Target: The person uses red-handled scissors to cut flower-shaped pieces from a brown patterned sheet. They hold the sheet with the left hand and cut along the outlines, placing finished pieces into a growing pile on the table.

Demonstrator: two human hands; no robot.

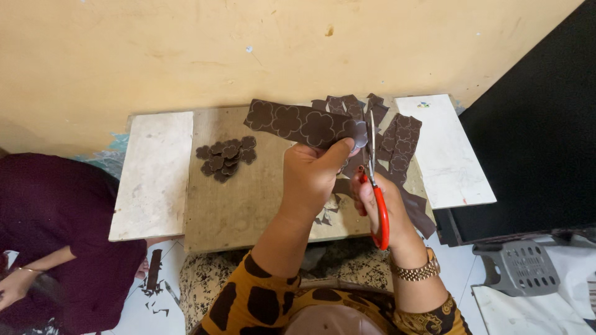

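Observation:
My left hand (310, 174) pinches a long dark brown strip (298, 121) drawn with pale flower outlines, holding it level above a low wooden board (236, 198). My right hand (379, 198) grips red-handled scissors (375, 186), blades pointing up at the strip's right end. A pile of cut brown flower shapes (225, 157) lies on the board to the left. More marked brown strips (400, 146) lie to the right behind the scissors.
Pale slabs (152, 174) (447, 149) flank the board against a yellow wall. Another person in dark maroon clothing (56, 229) sits at the left. A grey plastic stool (515, 267) lies at the right. Brown offcuts (155, 291) litter the white floor.

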